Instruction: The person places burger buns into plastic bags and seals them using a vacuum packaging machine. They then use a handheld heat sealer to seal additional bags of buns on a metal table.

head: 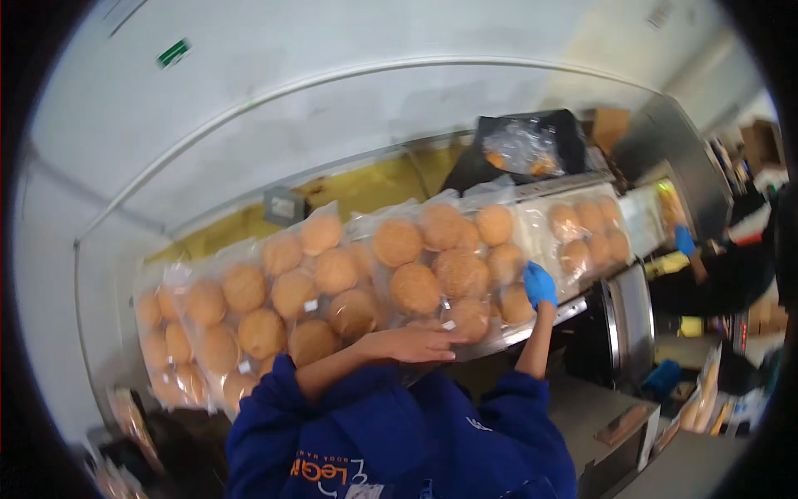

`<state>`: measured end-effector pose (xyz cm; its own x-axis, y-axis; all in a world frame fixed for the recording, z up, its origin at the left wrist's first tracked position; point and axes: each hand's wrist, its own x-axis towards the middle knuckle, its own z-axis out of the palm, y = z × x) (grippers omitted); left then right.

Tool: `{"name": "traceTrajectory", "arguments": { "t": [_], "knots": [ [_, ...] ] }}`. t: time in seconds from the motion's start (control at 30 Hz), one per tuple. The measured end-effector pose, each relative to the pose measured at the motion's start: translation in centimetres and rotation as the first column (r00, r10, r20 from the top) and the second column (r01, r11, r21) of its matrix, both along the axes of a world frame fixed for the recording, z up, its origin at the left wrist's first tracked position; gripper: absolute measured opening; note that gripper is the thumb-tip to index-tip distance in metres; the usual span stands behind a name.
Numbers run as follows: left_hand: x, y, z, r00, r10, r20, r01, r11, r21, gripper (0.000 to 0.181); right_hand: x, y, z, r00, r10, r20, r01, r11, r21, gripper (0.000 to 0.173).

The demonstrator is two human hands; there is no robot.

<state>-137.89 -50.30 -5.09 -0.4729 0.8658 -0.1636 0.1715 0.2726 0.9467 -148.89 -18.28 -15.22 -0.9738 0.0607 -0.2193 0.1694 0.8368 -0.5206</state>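
Clear plastic bags of round buns [312, 280] lie side by side, some overlapping, on a long metal-edged table. My left hand [411, 344], bare, lies palm down on the near edge of a bag of buns [416, 288] in the middle. At the right edge of the neighbouring bag is my right hand [540, 285] in a blue glove, fingers bent against the plastic; whether it pinches the film is not clear. Farther right on the table lies another bag of buns [589, 234].
A co-worker's blue-gloved hand [684, 240] is at the far right, by a wrapped item. Behind the table stand a black container with clear plastic [523, 146] and a small grey box [285, 206]. A metal counter [580, 415] is at lower right.
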Motion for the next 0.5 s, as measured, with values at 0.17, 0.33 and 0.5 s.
{"name": "traceTrajectory", "arguments": {
  "t": [0.17,0.33,0.5],
  "knots": [
    [3.1,-8.1,4.7,0.945,0.326,-0.008,-0.326,0.945,0.002,0.046,5.4,-8.0,1.8,0.851,-0.142,-0.506,0.093,0.988,-0.121,0.035],
    [5.9,-15.8,2.8,0.393,0.91,-0.134,-0.918,0.396,-0.002,0.045,6.4,-15.2,4.3,0.884,0.068,-0.463,-0.165,0.971,-0.172,0.038],
    [8.6,-13.7,-0.4,0.418,0.589,-0.692,-0.891,0.413,-0.186,0.045,5.3,-15.6,3.7,0.93,0.074,-0.359,-0.08,0.997,0.0,0.053]
  ]
}}
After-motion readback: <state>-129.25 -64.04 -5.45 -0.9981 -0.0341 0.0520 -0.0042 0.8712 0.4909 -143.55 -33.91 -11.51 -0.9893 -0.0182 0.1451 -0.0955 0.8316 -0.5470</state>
